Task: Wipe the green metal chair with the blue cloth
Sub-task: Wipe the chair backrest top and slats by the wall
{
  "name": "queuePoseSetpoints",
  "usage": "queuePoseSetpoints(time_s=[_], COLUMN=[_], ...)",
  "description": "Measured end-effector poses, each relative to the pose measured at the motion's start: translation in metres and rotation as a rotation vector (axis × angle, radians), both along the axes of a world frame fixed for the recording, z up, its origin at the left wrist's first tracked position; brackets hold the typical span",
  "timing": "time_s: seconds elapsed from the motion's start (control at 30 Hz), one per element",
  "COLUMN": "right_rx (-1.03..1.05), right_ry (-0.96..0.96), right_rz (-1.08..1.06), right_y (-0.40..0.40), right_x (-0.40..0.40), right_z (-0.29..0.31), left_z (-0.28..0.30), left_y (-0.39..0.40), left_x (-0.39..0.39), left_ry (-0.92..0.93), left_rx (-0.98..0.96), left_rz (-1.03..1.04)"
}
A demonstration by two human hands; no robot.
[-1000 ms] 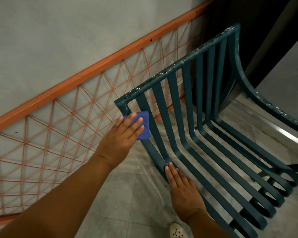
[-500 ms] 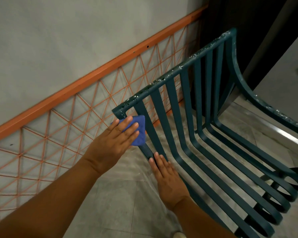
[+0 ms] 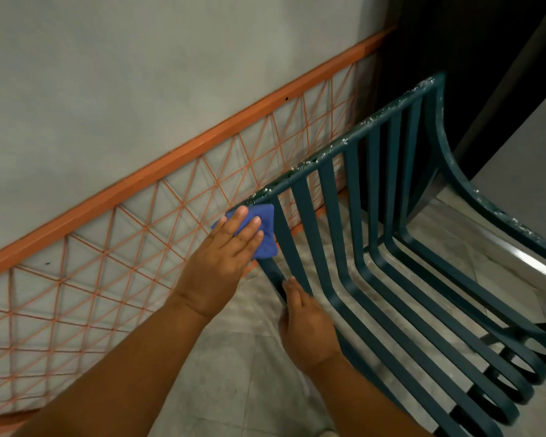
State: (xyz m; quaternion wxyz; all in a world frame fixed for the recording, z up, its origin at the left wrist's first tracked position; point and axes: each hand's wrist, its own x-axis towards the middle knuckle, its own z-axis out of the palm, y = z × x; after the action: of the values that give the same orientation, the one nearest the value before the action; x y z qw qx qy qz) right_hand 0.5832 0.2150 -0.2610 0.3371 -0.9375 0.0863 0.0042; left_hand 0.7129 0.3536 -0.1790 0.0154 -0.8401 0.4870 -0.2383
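The green metal chair (image 3: 379,234) with slatted back and seat fills the right half of the view; its top rail carries white specks. A folded blue cloth (image 3: 265,231) lies against the chair's left edge bar just under the top corner. My left hand (image 3: 224,257) presses the cloth there with straight fingers. Lower down, my right hand (image 3: 306,323) rests on the same left edge bar, fingers straight along it.
An orange rail with a crisscross orange wire grid (image 3: 139,247) runs along the grey wall on the left, close behind the chair. The floor (image 3: 234,357) is grey tile. A dark opening lies behind the chair at the upper right.
My left hand has slid the cloth up the left edge bar towards the top corner. My right hand has moved up the same bar after it.
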Motion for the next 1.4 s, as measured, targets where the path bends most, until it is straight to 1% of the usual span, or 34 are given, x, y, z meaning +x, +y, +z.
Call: queuePoseSetpoints(time_s=[0.07, 0.17, 0.2, 0.23, 0.33, 0.37, 0.5, 0.57, 0.63, 0.67, 0.73, 0.83, 0.87, 0.93, 1.0, 1.03, 1.2, 1.23, 1.27, 1.33, 1.37, 1.4], right_rx=[-0.015, -0.140, -0.166, -0.180, -0.162, -0.157, -0.148, -0.142, -0.141, -0.144, -0.155, -0.193, -0.211, -0.231, -0.229, -0.224, -0.160, -0.148, -0.136, -0.118, -0.115, -0.116], right_ry=[0.014, 0.113, 0.145, 0.177, 0.268, 0.285, 0.334, 0.349, 0.366, 0.370, 0.365, 0.353, 0.345, 0.332, 0.326, 0.324, 0.333, 0.336, 0.338, 0.348, 0.357, 0.367], right_rz=[0.025, 0.106, 0.119, 0.125, 0.153, 0.165, 0.202, 0.212, 0.221, 0.221, 0.223, 0.233, 0.238, 0.245, 0.252, 0.256, 0.245, 0.242, 0.238, 0.231, 0.234, 0.238], right_y=[0.005, 0.008, 0.008, 0.009, 0.008, 0.007, 0.003, 0.001, 0.000, -0.001, -0.001, 0.000, 0.000, -0.003, -0.005, -0.005, -0.004, -0.004, -0.004, -0.004, -0.004, -0.004], right_x=[0.017, 0.034, 0.036, 0.037, 0.039, 0.040, 0.040, 0.040, 0.041, 0.042, 0.041, 0.039, 0.038, 0.039, 0.039, 0.039, 0.038, 0.038, 0.037, 0.036, 0.036, 0.037], right_z=[0.018, 0.035, 0.038, 0.040, 0.045, 0.046, 0.048, 0.049, 0.051, 0.051, 0.051, 0.048, 0.046, 0.044, 0.043, 0.043, 0.038, 0.038, 0.039, 0.041, 0.042, 0.042], left_z=[0.001, 0.007, 0.010, 0.013, 0.021, 0.023, 0.024, 0.024, 0.026, 0.026, 0.019, 0.006, 0.004, 0.007, 0.007, 0.005, 0.011, 0.012, 0.013, 0.012, 0.013, 0.016], left_y=[0.000, -0.001, -0.004, -0.008, -0.023, -0.028, -0.027, -0.026, -0.033, -0.037, -0.038, -0.016, -0.008, -0.002, -0.003, -0.006, -0.033, -0.038, -0.042, -0.040, -0.037, -0.036], left_x=[0.000, 0.003, 0.005, 0.005, -0.004, -0.010, -0.021, -0.011, -0.002, 0.001, -0.001, -0.008, -0.005, 0.004, 0.011, 0.012, 0.006, 0.002, -0.003, -0.014, -0.013, -0.009], left_ry=[0.010, 0.002, 0.011, 0.043, 0.172, 0.201, 0.193, 0.220, 0.284, 0.281, 0.213, 0.069, 0.049, 0.040, 0.054, 0.081, 0.287, 0.313, 0.301, 0.195, 0.168, 0.171], left_rx=[-0.013, 0.029, 0.015, -0.031, -0.279, -0.321, -0.232, -0.291, -0.367, -0.369, -0.283, -0.059, -0.017, -0.009, -0.063, -0.113, -0.504, -0.538, -0.511, -0.343, -0.289, -0.271], left_rz=[0.013, 0.036, 0.054, 0.096, 0.308, 0.350, 0.331, 0.343, 0.403, 0.418, 0.373, 0.115, 0.049, 0.011, 0.052, 0.109, 0.407, 0.450, 0.461, 0.393, 0.355, 0.343])
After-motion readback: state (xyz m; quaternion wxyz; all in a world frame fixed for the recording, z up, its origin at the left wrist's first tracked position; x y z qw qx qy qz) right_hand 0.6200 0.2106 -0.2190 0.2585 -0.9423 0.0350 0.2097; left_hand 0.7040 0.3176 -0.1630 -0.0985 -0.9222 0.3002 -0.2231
